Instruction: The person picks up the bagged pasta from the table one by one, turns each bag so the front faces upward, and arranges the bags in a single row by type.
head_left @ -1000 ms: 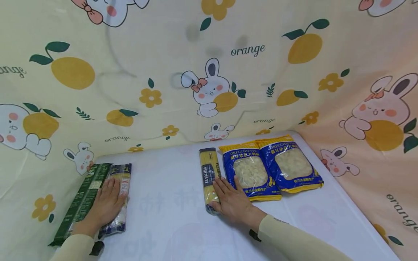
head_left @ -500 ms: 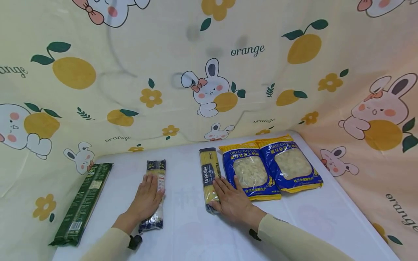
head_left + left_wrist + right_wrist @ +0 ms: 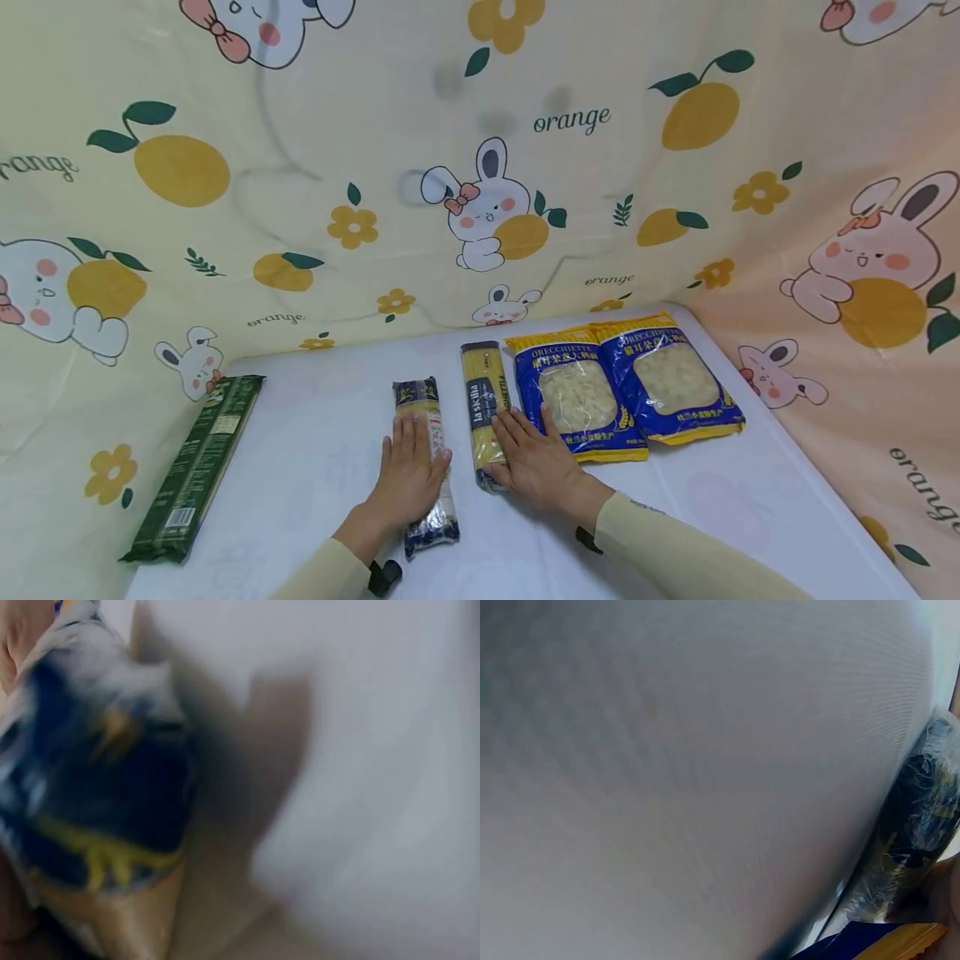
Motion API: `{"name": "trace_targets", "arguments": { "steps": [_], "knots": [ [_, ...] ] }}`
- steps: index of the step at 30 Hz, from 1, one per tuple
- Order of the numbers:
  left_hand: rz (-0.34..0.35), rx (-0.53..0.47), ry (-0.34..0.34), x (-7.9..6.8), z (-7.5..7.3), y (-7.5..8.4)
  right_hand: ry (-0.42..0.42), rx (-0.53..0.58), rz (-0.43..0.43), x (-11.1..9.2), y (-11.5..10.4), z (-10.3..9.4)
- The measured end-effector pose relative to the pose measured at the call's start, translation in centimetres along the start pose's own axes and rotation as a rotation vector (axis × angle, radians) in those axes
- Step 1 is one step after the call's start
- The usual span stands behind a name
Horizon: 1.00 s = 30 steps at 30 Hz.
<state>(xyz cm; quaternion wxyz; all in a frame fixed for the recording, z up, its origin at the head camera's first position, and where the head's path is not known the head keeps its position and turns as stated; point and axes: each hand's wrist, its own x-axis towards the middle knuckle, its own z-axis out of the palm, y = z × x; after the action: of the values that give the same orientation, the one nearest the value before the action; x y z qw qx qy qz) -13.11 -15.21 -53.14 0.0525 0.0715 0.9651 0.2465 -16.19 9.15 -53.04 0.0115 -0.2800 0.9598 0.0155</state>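
Observation:
My left hand (image 3: 411, 473) lies flat, fingers straight, on a slim pack of spaghetti (image 3: 444, 523) with dark blue ends, left of the table's middle. In the left wrist view the blurred dark blue end of that spaghetti pack (image 3: 112, 787) fills the left side. My right hand (image 3: 542, 460) rests with straight fingers on the lower right side of a yellow pasta pack (image 3: 480, 379) labelled "la sicilia". Its index finger reaches the edge of a blue and yellow orecchiette bag (image 3: 577, 396). The right wrist view shows a clear-wrapped dark blue pack end (image 3: 922, 802) beside the hand.
A second orecchiette bag (image 3: 675, 379) overlaps the first at the back right. At the far left a long dark green pack (image 3: 198, 467) lies slanted along the table edge. The white table (image 3: 315, 433) meets a printed cloth (image 3: 420, 108) behind and at the right.
My left hand has slid the spaghetti pack rightward, away from the green pack and up near the yellow one. The right hand has kept its place.

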Motion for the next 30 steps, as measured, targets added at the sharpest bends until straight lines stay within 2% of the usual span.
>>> {"name": "trace_targets", "arguments": {
  "steps": [4,11,14,21,27,30],
  "knots": [
    [0.023,0.015,-0.038,-1.0,-0.5,0.3,0.022,0.005,-0.01,-0.2,0.1,0.0],
    [0.089,0.148,-0.024,-1.7,-0.6,-1.9,0.036,0.023,-0.017,-0.3,0.2,0.1],
    [0.116,0.156,-0.027,-1.8,-0.5,-2.5,0.019,0.02,-0.009,-0.3,0.2,0.1],
    [0.104,0.185,-0.084,-1.3,-0.2,-1.9,0.056,0.017,-0.01,-0.5,0.4,0.1],
    [0.086,0.237,-0.08,-1.3,-0.1,-1.8,0.073,0.012,-0.009,-0.5,0.0,-0.4],
    [0.088,0.248,-0.077,-1.6,-0.6,-1.9,0.085,0.006,-0.005,-0.6,-0.7,-1.0]
  ]
}}
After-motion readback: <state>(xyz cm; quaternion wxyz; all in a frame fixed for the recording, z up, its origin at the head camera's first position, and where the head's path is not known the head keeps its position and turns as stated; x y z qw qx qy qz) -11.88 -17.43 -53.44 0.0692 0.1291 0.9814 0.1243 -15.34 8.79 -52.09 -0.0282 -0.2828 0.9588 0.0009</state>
